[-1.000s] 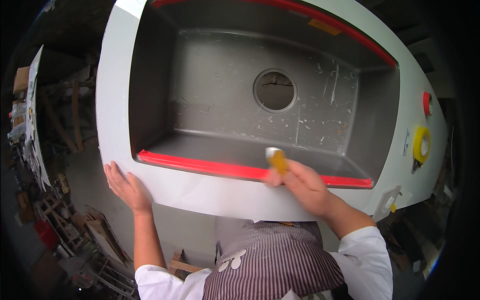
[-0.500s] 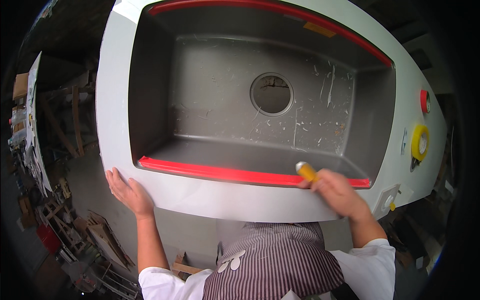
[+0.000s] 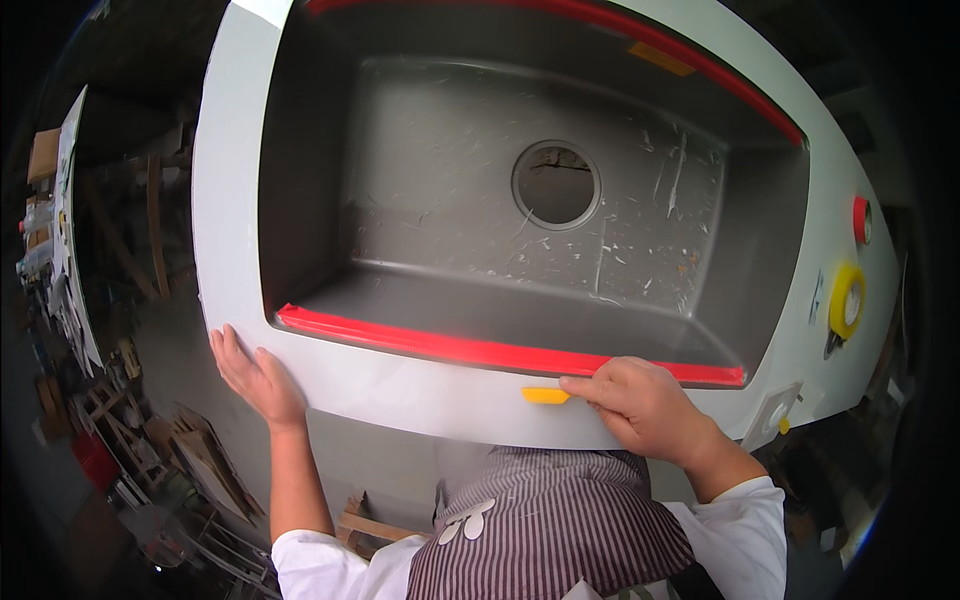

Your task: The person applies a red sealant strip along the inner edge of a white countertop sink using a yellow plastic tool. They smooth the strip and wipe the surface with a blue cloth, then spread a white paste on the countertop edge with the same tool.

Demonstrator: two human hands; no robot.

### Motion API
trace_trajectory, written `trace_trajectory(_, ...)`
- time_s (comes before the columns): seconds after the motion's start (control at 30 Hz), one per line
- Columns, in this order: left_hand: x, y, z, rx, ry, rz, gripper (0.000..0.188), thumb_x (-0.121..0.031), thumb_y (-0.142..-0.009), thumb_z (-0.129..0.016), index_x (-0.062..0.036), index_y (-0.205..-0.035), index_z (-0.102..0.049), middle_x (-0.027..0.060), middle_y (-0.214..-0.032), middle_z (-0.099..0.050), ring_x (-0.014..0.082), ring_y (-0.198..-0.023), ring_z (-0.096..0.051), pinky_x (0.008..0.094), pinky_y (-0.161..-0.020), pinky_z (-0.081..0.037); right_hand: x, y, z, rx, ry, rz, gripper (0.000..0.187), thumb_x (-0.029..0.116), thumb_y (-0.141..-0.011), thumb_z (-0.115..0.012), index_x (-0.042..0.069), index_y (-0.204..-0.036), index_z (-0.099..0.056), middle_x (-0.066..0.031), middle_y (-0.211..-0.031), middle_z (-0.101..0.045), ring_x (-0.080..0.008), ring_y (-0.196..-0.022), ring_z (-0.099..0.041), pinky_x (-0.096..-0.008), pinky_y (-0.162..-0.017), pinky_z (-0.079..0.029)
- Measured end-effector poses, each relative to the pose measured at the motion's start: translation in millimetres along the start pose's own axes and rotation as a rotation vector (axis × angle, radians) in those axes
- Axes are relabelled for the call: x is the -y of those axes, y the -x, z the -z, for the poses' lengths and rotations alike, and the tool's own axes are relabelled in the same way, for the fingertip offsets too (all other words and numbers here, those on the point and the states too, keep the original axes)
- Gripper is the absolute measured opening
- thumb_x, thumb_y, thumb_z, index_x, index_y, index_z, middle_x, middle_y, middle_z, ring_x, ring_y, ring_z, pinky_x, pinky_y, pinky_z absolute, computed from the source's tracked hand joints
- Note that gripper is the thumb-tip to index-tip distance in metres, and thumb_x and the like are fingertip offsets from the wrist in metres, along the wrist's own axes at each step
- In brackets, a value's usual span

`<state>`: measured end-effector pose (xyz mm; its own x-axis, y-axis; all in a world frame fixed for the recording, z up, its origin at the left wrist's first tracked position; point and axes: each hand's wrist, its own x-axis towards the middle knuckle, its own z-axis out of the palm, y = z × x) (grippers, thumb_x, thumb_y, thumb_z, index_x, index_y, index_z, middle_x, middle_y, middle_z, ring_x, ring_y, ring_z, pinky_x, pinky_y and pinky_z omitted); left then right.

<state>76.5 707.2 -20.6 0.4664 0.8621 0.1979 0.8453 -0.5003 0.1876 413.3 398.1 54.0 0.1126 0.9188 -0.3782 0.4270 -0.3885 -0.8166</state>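
My right hand [image 3: 645, 405] grips a small flat yellow scraper [image 3: 545, 395]. Its yellow end sticks out leftward from the fingers over the white countertop [image 3: 400, 400], just in front of the sink's near edge. Along that edge runs a strip of red tape [image 3: 470, 350], and a second strip of red tape [image 3: 690, 55] lines the far edge. The grey sink [image 3: 450, 180] has a round drain hole and white scraps and smears on its bottom. Fingers spread, my left hand [image 3: 258, 378] rests flat on the countertop's front left edge, holding nothing.
On the right side of the countertop are a red tape roll [image 3: 862, 221], a yellow tape roll [image 3: 847, 302] and a white square piece [image 3: 772, 415] near the front edge. Boards and wood scraps [image 3: 210, 460] stand on the floor at left.
My right hand has brought the yellow scraper from above the near tape strip, white-tipped end up, down and left to the countertop. My left hand stays at the edge.
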Motion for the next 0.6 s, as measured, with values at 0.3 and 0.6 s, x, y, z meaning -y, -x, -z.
trace_trajectory(0.3,-2.7,-1.3,0.0,0.013,-0.008,0.025,0.056,-0.011,-0.092,-0.044,-0.0003,-0.146,-0.039,0.0235,-0.154,-0.034,0.0365,-0.146,-0.027,0.0493,-0.119,-0.016,8.1,1.7,-3.0,0.002,0.047,-0.029,0.043,-0.001,-0.082,-0.061,0.015,-0.121,-0.069,-0.0087,-0.086,-0.059,-0.0263,-0.076,-0.06,-0.0376,-0.066,-0.05)
trace_trajectory(0.6,-5.4,-1.9,-0.1,-0.003,-0.015,0.044,0.056,-0.012,-0.091,-0.046,-0.0007,-0.145,-0.04,0.0223,-0.154,-0.034,0.0361,-0.145,-0.027,0.0486,-0.119,-0.016,15.8,-11.5,-7.4,0.026,0.137,-0.002,0.045,-0.001,-0.082,-0.061,0.014,-0.124,-0.067,-0.009,-0.088,-0.057,-0.026,-0.079,-0.06,-0.0382,-0.068,-0.05)
